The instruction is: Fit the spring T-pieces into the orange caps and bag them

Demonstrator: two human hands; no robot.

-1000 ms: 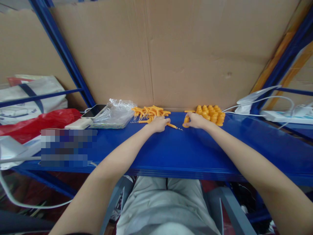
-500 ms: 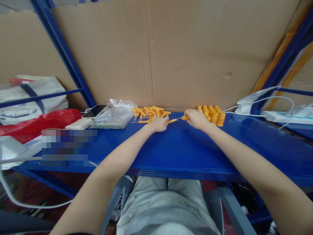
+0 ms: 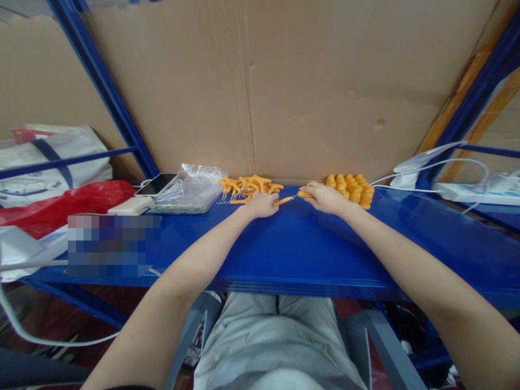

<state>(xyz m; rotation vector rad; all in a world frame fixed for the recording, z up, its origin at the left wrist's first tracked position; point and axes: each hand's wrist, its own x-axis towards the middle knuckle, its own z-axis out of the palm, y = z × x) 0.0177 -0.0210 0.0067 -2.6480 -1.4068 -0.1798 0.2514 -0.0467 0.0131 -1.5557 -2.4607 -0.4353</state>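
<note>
My left hand (image 3: pixel 262 206) is closed on an orange twisted stick (image 3: pixel 285 200) whose end points right, toward my other hand. My right hand (image 3: pixel 325 197) is closed around an orange plastic piece (image 3: pixel 304 194), its tip pointing left; fingers hide most of it. A thin, pale twisted strand (image 3: pixel 296 195) shows in the small gap between the two pieces. Just behind my left hand lies a heap of orange branched pieces (image 3: pixel 252 184) with thin metallic strands hanging from it. Several rounded orange pieces (image 3: pixel 353 189) stand in tight rows beside my right hand.
Both hands work near the back of a blue table (image 3: pixel 292 249), against a cardboard panel (image 3: pixel 284 92). To the left are clear plastic bags (image 3: pixel 190 189), a phone (image 3: pixel 157 184), a white power bank (image 3: pixel 130 206) and a red bag (image 3: pixel 81 203). White cables and a power strip (image 3: pixel 459 192) lie right.
My right hand has shifted slightly left with its orange piece, narrowing the gap to the twisted stick. My left hand has barely moved.
</note>
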